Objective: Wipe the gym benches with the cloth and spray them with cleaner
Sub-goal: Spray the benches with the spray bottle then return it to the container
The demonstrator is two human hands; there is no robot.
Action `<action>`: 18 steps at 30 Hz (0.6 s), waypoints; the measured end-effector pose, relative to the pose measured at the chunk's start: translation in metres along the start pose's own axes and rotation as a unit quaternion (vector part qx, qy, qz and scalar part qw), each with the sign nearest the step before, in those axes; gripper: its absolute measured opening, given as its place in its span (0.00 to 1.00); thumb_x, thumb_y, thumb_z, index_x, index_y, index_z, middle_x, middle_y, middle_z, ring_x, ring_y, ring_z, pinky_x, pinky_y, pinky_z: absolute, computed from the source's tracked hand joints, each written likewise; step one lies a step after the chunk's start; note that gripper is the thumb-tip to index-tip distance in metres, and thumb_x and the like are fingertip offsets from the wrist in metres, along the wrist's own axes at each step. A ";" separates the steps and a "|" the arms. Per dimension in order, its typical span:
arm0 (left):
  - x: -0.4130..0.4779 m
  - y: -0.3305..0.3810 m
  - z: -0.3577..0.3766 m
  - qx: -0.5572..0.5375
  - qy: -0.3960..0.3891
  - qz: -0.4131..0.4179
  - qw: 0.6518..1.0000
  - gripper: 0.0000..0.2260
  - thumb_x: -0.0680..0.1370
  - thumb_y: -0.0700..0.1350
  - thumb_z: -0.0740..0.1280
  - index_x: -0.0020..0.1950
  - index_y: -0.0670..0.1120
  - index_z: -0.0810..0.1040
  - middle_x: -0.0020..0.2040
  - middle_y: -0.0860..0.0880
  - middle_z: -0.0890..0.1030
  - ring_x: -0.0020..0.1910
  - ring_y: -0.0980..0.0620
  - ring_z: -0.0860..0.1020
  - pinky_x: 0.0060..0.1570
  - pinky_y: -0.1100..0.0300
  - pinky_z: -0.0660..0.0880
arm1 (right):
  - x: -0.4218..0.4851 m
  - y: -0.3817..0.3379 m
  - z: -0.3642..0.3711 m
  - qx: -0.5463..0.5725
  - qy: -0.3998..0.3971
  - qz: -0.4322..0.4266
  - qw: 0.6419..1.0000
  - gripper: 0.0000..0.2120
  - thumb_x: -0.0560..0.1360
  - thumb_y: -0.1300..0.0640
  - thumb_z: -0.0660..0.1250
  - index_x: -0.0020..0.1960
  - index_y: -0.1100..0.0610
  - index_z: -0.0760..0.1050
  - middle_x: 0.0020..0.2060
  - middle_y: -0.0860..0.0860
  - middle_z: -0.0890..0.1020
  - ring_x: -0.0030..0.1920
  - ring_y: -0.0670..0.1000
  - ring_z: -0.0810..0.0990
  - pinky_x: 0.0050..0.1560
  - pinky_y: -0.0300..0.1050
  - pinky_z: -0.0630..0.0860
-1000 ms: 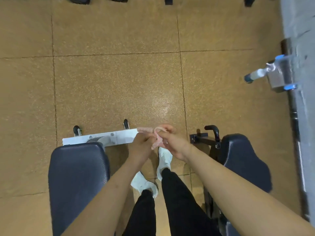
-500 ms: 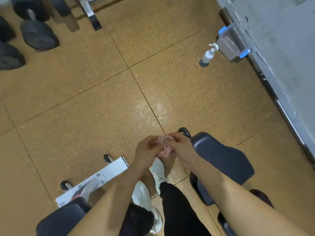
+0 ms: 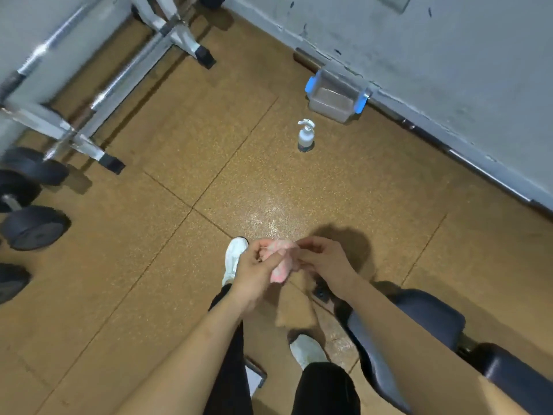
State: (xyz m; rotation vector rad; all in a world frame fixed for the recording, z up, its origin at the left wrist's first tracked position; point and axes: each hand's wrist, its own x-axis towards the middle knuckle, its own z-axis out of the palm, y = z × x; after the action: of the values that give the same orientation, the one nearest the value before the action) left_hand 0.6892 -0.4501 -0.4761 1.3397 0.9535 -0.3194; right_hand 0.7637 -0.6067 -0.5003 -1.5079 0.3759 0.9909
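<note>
Pink cloth (image 3: 279, 260) bunched between both hands | left hand (image 3: 254, 274) grips it | right hand (image 3: 329, 262) fingers pinch its top | spray bottle (image 3: 305, 136) upright on floor (image 3: 179, 235) (near wall (image 3: 449, 55)) | bench (image 3: 425, 322) lower right

1. Swung round toward the wall (image 3: 449, 55), bringing the spray bottle (image 3: 305, 137) and clear box (image 3: 333, 100) from the right edge to straight ahead.
2. Shifted the bench (image 3: 419, 322) to lower right.
3. Brought dumbbells (image 3: 33, 227) and rack legs (image 3: 98, 151) into view at left.
</note>
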 end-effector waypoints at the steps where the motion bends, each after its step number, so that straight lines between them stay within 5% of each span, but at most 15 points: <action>1: 0.020 0.018 -0.008 0.009 -0.004 0.008 1.000 0.22 0.67 0.54 0.77 0.56 0.46 0.81 0.55 0.35 0.83 0.55 0.35 0.82 0.59 0.37 0.76 | 0.018 -0.015 0.001 0.001 0.023 -0.009 1.000 0.08 0.74 0.66 0.75 0.53 0.63 0.83 0.44 0.57 0.85 0.43 0.53 0.83 0.49 0.50 0.81; 8: 0.161 0.128 -0.084 0.103 -0.001 0.056 0.993 0.11 0.75 0.40 0.75 0.55 0.43 0.79 0.46 0.43 0.83 0.44 0.44 0.81 0.44 0.49 0.77 | 0.149 -0.106 0.026 -0.111 0.170 -0.087 0.975 0.07 0.74 0.60 0.75 0.44 0.49 0.82 0.41 0.46 0.84 0.43 0.46 0.82 0.50 0.40 0.79; 11: 0.211 0.159 -0.104 0.136 0.003 0.078 0.988 0.10 0.76 0.40 0.75 0.55 0.44 0.78 0.48 0.38 0.84 0.43 0.37 0.83 0.41 0.42 0.79 | 0.209 -0.131 0.028 -0.188 0.194 -0.109 0.957 0.04 0.75 0.57 0.74 0.49 0.51 0.80 0.40 0.40 0.80 0.41 0.41 0.78 0.43 0.33 0.72; 15: 0.268 0.178 -0.094 0.154 0.001 0.073 0.985 0.10 0.76 0.36 0.73 0.56 0.40 0.78 0.45 0.42 0.83 0.39 0.43 0.79 0.39 0.48 0.76 | 0.279 -0.149 0.017 -0.265 0.214 -0.099 0.935 0.11 0.75 0.53 0.72 0.56 0.54 0.78 0.42 0.46 0.79 0.42 0.47 0.78 0.44 0.42 0.72; 18: 0.313 0.179 -0.073 0.156 -0.011 0.053 0.986 0.09 0.74 0.40 0.75 0.51 0.46 0.80 0.46 0.46 0.83 0.43 0.45 0.81 0.44 0.47 0.78 | 0.339 -0.153 -0.002 -0.322 0.215 -0.092 0.917 0.15 0.74 0.52 0.72 0.55 0.61 0.78 0.45 0.53 0.81 0.45 0.53 0.79 0.39 0.44 0.71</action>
State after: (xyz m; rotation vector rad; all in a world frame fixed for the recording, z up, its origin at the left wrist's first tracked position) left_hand 0.9723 -0.2396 -0.5800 1.6642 0.8322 -0.4127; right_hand 1.0727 -0.4720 -0.6571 -2.3308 0.2123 0.6463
